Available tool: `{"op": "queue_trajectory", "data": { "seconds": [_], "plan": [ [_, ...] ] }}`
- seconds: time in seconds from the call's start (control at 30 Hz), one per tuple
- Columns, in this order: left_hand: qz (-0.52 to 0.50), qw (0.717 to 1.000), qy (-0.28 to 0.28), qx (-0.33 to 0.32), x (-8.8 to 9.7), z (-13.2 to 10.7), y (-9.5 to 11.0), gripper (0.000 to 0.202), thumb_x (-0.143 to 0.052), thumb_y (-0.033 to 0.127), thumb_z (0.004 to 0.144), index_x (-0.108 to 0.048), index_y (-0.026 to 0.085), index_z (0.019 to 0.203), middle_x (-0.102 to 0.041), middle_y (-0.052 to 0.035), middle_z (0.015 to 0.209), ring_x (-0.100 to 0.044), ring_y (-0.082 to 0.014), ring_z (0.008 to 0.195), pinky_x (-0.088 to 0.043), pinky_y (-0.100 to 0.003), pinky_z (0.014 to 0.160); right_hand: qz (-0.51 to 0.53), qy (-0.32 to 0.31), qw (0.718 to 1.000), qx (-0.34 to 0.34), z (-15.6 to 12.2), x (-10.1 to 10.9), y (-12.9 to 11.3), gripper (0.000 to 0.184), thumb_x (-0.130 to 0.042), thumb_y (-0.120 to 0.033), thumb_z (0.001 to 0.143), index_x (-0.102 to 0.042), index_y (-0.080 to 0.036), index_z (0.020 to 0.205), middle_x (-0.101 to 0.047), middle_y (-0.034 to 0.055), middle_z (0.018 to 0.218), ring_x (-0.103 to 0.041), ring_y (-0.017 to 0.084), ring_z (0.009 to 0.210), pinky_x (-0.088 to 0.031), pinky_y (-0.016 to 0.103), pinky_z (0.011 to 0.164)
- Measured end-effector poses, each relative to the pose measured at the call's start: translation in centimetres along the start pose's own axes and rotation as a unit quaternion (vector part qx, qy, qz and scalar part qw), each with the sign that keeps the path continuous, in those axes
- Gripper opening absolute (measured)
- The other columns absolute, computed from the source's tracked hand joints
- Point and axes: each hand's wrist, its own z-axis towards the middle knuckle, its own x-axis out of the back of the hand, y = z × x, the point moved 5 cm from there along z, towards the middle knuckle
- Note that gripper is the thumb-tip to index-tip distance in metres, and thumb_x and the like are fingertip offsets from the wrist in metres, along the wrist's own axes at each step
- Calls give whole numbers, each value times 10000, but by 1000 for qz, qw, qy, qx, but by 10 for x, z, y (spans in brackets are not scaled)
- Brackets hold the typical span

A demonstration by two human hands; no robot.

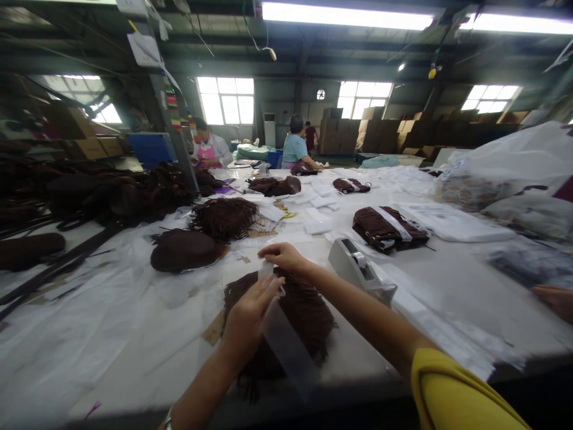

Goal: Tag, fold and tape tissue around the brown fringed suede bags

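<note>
A dark brown fringed bag [308, 304] lies on the table in front of me, with a translucent white strip [289, 346] running across it. My left hand [250, 307] is closed over the strip at the middle of the bag, fingers together and the thumb mostly hidden. Just beyond it, my right hand [284, 257] has its fingertips pinched at the far end of the strip. The near end of the strip hangs loose over the bag's front side. A grey tape dispenser [358, 269] stands right of the bag, beside my right forearm.
A strip-wrapped brown bundle [389, 227] lies beyond the dispenser. A brown bag [185, 249] and a fringed one [226, 218] are at left, near a metal post [176, 137]. White plastic sheets cover much of the table. Co-workers [295, 146] work farther back; another person's hand [555, 298] shows at right.
</note>
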Motion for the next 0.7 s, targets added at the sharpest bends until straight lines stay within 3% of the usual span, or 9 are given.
{"op": "queue_trajectory", "data": {
  "seconds": [0.13,0.37,0.57,0.67,0.7],
  "plan": [
    [70,992,-76,-69,-23,-18,12,531,-424,49,903,-489,150,1421,-597,-119,1381,-534,-247,1311,-493,-426,1062,-17,-12,1000,-15,-1,-1,13,295,-626,-219,815,-748,-135,1070,-760,60,892,-645,125,729,-477,210,681],
    [136,982,-127,-40,-38,-26,26,621,-423,-40,815,-474,98,1419,-508,-186,1454,-466,-287,1362,-473,-448,1079,-93,-25,995,-38,1,-3,23,305,-622,-197,826,-747,-142,1099,-742,39,834,-619,123,711,-450,208,677],
    [176,979,-97,-30,-56,-41,31,730,-416,-93,744,-461,130,1438,-391,-214,1526,-342,-348,1423,-474,-482,1062,-184,-75,978,-67,8,-3,29,334,-663,-189,782,-764,-143,1097,-730,39,784,-605,134,678,-438,219,654],
    [181,981,-55,-46,-73,-57,21,831,-404,-77,786,-217,162,1560,-333,-190,1562,-325,-320,1437,-493,-409,1048,-225,-119,964,-75,9,-4,25,283,-688,-202,756,-794,-179,1018,-745,25,794,-634,135,702,-449,198,656],
    [189,981,-12,-49,-77,-61,16,835,-387,-73,819,-131,170,1576,-372,-185,1543,-379,-301,1413,-505,-386,1034,-236,-135,959,-77,9,-5,23,261,-702,-209,742,-803,-191,982,-749,16,791,-645,136,714,-452,188,655]
  ]
}}
